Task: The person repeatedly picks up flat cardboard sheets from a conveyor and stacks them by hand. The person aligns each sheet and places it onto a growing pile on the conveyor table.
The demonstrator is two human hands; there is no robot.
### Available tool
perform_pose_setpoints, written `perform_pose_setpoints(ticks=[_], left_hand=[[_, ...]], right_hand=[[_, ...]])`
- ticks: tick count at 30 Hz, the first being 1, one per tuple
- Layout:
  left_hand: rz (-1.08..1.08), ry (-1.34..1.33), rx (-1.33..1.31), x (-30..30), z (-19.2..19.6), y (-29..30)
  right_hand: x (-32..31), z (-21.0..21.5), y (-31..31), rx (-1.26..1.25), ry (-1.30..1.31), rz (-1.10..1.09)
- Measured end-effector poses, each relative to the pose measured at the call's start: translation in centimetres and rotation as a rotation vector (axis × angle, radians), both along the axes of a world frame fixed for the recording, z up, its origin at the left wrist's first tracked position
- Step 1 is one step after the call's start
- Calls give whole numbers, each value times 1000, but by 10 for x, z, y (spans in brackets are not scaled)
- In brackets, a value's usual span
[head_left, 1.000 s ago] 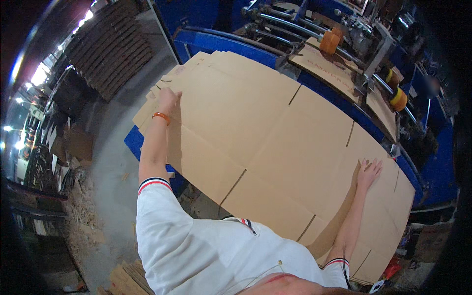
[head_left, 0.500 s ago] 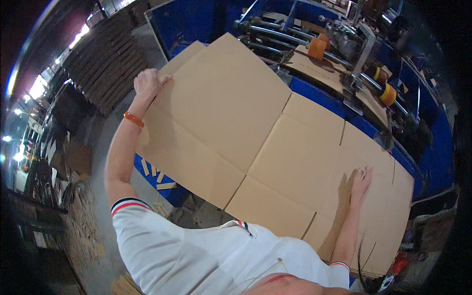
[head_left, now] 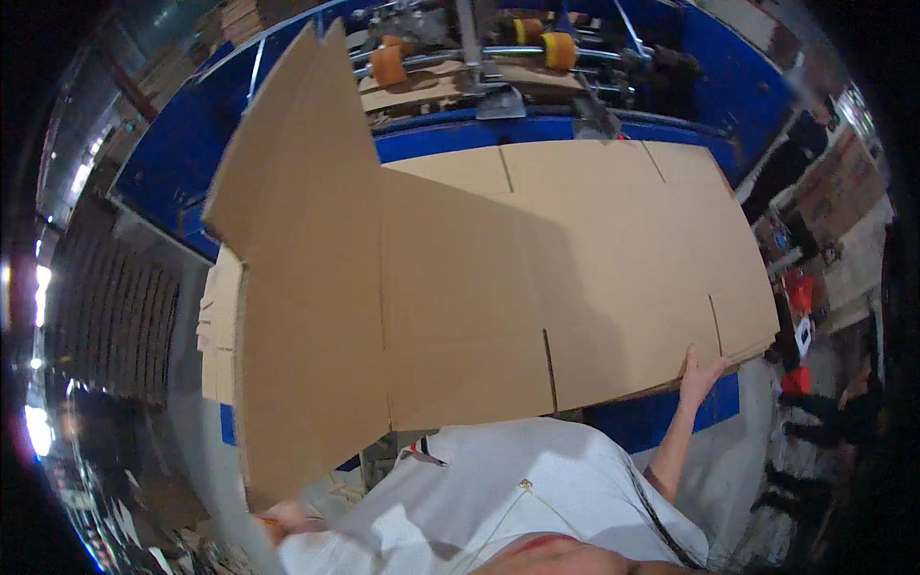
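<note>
Raised cardboard sheet point(head_left: 460, 287) blocks reach toward the blue machine point(head_left: 575, 125).

— Where's the right hand point(head_left: 700, 372)?
— Lower right of the frame, forearm rising from the bottom edge, palm flat and fingers spread upward.
— And the left hand point(head_left: 286, 517)?
— Low at the bottom left, blurred; whether its fingers are curled or spread, I cannot tell.

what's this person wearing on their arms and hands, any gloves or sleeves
No gloves: the right hand is bare, and so is the forearm below it. A white short-sleeved shirt covers the shoulders and upper arms. The left hand is mostly hidden under the big flat brown cardboard sheet; a blurred orange band seems to sit at its wrist.
</note>
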State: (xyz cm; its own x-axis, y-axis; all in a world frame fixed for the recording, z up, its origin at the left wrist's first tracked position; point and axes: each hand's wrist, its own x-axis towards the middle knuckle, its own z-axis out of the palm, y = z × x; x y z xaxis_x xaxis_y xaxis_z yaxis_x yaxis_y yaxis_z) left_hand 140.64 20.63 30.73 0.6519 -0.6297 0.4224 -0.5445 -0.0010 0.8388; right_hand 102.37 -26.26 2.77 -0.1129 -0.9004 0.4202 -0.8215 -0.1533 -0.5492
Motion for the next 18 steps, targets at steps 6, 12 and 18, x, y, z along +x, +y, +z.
perform_pose_setpoints(ticks=[6, 12, 18], left_hand=[[575, -43, 19, 78, -75, 52], [572, 3, -98, 173, -77, 39], [651, 82, -210, 168, -152, 16]], right_hand=[[-87, 21, -47, 216, -1230, -198], [-74, 0, -39, 124, -1529, -109], [49, 76, 51, -322, -1163, 68]])
